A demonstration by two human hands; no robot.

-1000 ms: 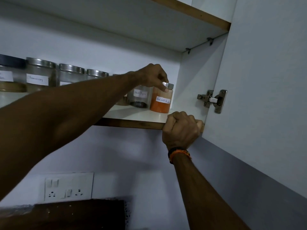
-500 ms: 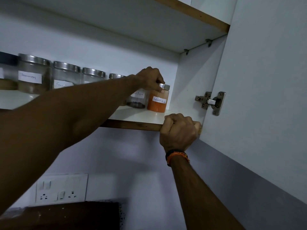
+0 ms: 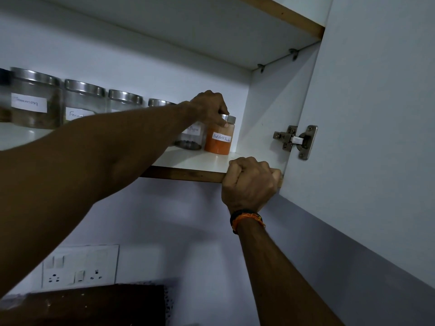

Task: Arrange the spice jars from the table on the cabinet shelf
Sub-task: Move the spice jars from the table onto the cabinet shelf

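A jar of orange red chilli powder (image 3: 218, 140) with a steel lid stands on the white cabinet shelf (image 3: 200, 161), at the right end of a row. My left hand (image 3: 210, 108) reaches over the shelf and grips this jar by its lid. Left of it stands a black pepper jar (image 3: 190, 138), partly hidden by my arm. Further left are several steel-lidded jars, among them a cinnamon jar (image 3: 33, 102) and a fennel jar (image 3: 81, 102). My right hand (image 3: 249, 182) is curled over the shelf's wooden front edge near the right corner.
The open cabinet door (image 3: 376, 125) hangs to the right on a steel hinge (image 3: 295, 141). Another shelf (image 3: 270, 17) runs above. Below, on the wall, is a switch and socket plate (image 3: 80, 267), with a dark board (image 3: 94, 304) under it.
My left hand has pushed the chilli powder jar back and slightly right, into line with the other jars. The camera has shifted a little; my right hand keeps its hold on the shelf edge.
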